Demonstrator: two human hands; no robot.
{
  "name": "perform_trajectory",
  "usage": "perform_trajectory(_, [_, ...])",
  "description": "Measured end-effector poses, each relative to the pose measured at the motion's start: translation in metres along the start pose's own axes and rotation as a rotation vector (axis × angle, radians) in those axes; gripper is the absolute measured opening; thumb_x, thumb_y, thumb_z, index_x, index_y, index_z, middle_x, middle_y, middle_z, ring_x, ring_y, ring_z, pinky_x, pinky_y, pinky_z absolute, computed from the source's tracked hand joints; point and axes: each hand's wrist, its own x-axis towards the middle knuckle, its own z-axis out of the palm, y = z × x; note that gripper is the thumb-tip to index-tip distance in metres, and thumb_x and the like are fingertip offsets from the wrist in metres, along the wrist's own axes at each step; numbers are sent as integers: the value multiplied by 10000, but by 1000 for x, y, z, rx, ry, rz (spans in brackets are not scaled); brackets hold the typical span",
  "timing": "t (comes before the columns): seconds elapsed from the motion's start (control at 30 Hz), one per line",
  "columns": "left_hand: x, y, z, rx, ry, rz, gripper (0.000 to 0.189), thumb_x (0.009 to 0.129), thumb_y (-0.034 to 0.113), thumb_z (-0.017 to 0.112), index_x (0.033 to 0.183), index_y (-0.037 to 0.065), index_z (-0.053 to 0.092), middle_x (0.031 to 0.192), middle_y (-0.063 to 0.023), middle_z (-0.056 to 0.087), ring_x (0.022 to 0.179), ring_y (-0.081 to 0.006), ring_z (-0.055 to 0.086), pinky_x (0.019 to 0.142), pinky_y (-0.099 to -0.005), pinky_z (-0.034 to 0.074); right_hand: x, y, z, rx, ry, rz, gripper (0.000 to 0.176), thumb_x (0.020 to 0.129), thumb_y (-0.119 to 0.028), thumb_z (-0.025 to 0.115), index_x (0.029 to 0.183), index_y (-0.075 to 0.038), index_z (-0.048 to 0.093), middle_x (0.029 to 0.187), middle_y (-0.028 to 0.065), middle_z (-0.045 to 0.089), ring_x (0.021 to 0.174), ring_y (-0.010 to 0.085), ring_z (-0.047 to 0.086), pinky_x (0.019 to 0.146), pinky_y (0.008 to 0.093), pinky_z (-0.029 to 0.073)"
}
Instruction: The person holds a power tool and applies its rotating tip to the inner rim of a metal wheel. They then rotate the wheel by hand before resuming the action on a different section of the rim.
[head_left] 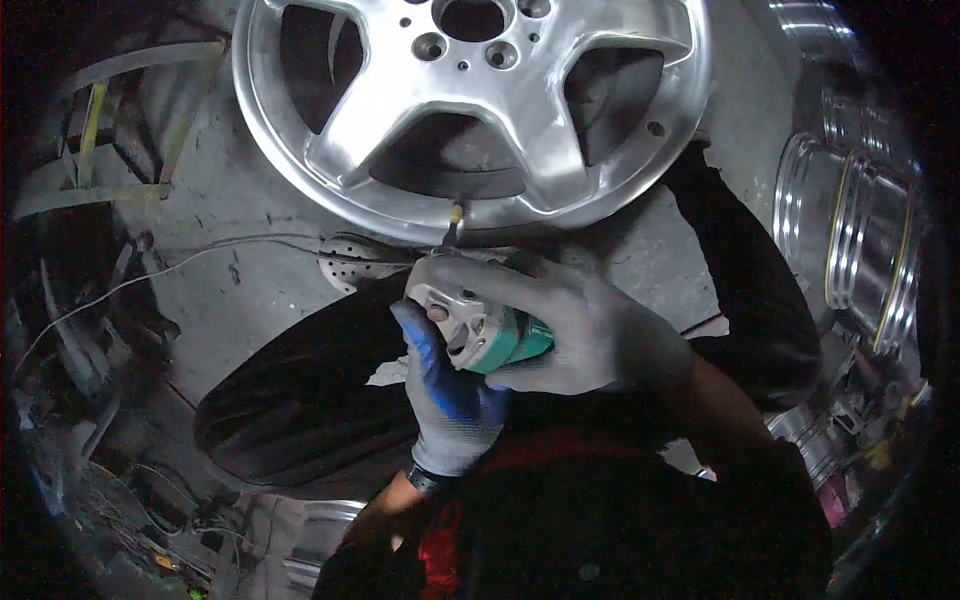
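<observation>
My right hand point(590, 330), in a grey glove, wraps over the top and side of an angle grinder point(490, 335) with a silver head and a green body. My left hand point(455, 405), in a grey glove with a blue palm, cups the tool from the near left, thumb along its head; its other fingers are mostly hidden behind the tool. From the head a slim shaft with a yellowish tip point(455, 215) points away from me. That tip overlaps the near edge of a bare-metal, spoked car wheel point(440, 110), which lies face up on the floor.
A perforated round disc point(350, 265) and a thin cable point(150, 275) lie on the grey floor, left of the wheel. Shiny rims point(850, 235) stand at the right. A frame with yellow edges point(95, 135) is at the far left. My bent legs point(290, 385) flank the work.
</observation>
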Motion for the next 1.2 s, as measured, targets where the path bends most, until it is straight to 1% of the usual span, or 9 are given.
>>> perform_trajectory(0.2, [22,2,-24,-1391,105,-465,520,1083,436,336,1454,78,404,1405,-90,525,1287,-216,524,1138,-410,386,24,4,23,21,-43,-13,896,758,-271,791,1537,-202,353,1325,153,579,1137,341,594,1005,431,481])
perform_trajectory(0.33, [20,2,-23,-759,442,-512,509,1085,435,314,1435,86,437,1394,-91,541,1278,-215,534,1130,-422,397,32,6,35,-19,94,-128,846,797,-313,773,1533,-290,356,1386,148,541,1163,339,599,980,422,509])
perform_trajectory(0.37, [17,-8,-32,-1300,207,-468,508,1090,415,309,1451,73,413,1408,-101,519,1285,-222,527,1137,-424,388,29,6,34,13,145,-166,841,791,-309,777,1526,-305,369,1383,171,533,1111,355,628,924,439,533])
perform_trajectory(0.47, [6,-3,-13,-1434,40,-436,485,1092,364,344,1461,53,379,1419,-108,496,1289,-213,515,1154,-423,365,1,2,17,-30,-17,-6,838,774,-313,763,1518,-274,378,1260,215,565,1086,381,630,887,504,534])
perform_trajectory(0.5, [-2,-4,1,-879,96,-566,572,1049,539,362,1380,90,483,1276,-63,590,1206,-219,571,1047,-407,460,-11,4,13,-37,-21,-4,838,774,-313,763,1518,-274,378,1260,215,565,1086,381,630,887,504,534])
perform_trajectory(0.53, [0,-2,0,-1457,-16,-545,484,1069,277,453,1469,35,331,1424,-104,476,1297,-193,494,1171,-392,333,-24,6,9,-104,-28,39,857,770,-320,773,1526,-286,369,1200,220,575,1042,385,640,859,505,532])
perform_trajectory(0.73, [-8,-9,24,-479,-206,-162,532,1054,329,484,1469,43,315,1403,-118,488,1309,-190,487,1163,-395,337,-36,5,-14,-107,-98,150,915,757,-348,798,1547,-289,341,1046,225,593,891,401,662,784,499,526])
perform_trajectory(0.9, [14,14,-2,-1516,32,-663,521,1055,468,412,1410,87,442,1350,-105,560,1250,-244,556,1094,-433,436,-19,15,6,-107,-77,33,916,749,-341,795,1544,-263,345,1089,229,594,948,391,649,807,504,531])
perform_trajectory(1.2, [23,30,11,-1323,104,-798,580,1017,575,424,1365,120,512,1265,-87,615,1190,-245,593,1042,-434,470,-20,9,-7,-74,-3,5,890,724,-299,796,1515,-260,391,1142,155,644,967,363,652,822,470,549])
